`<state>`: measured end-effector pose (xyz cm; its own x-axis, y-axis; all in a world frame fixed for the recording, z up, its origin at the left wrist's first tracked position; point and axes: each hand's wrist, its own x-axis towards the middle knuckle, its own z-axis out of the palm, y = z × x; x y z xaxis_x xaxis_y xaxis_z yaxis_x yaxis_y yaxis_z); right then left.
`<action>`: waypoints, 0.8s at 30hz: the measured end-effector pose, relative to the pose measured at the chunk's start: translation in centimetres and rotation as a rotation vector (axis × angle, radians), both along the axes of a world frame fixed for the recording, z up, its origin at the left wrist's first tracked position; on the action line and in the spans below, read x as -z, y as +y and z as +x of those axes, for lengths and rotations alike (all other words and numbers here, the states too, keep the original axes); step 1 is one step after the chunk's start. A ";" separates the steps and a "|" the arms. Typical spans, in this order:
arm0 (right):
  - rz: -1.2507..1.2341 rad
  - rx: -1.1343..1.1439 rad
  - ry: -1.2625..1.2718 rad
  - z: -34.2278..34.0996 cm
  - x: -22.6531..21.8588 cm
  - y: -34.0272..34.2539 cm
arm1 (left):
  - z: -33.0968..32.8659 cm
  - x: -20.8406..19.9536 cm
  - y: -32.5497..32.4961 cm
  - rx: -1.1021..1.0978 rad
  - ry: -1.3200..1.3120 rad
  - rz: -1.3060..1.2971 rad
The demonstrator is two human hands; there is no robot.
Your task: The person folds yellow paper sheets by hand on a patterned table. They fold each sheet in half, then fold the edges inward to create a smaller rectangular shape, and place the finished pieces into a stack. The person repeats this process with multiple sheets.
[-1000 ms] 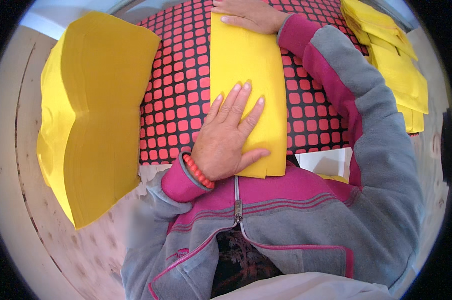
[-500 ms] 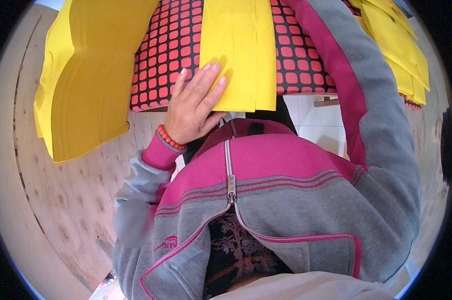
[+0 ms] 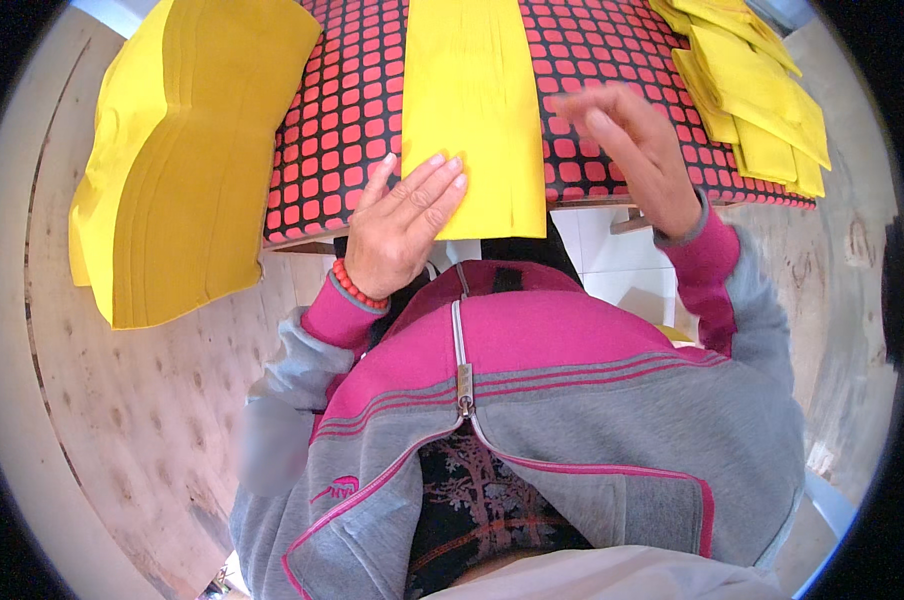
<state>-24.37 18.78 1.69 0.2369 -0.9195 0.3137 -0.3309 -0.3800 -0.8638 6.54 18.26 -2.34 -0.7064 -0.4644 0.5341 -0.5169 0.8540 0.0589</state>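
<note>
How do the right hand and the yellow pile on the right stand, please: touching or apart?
Apart: the head view shows a strip of the red-and-black cover between the right hand and the yellow pile.

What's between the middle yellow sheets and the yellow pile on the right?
In the head view, a red-and-black patterned surface lies between the sheets and the pile; the right hand hides part of it.

We look down from the person's head, over the jacket (image 3: 572, 325), to both hands (image 3: 392, 238) by the near edge of the counter (image 3: 602, 60). We are quite close, and our wide, round view bends straight lines.
</note>
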 end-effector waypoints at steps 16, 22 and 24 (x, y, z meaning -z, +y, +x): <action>0.939 0.091 -0.453 4.0 4.9 9.9 | 2.9 1.4 5.0 -0.077 0.237 0.075; 0.919 0.008 -0.751 5.7 6.0 9.4 | 3.8 3.1 7.7 -0.082 0.963 1.449; 0.879 0.008 -0.734 5.9 5.7 9.2 | 3.1 2.9 7.0 0.023 1.134 1.830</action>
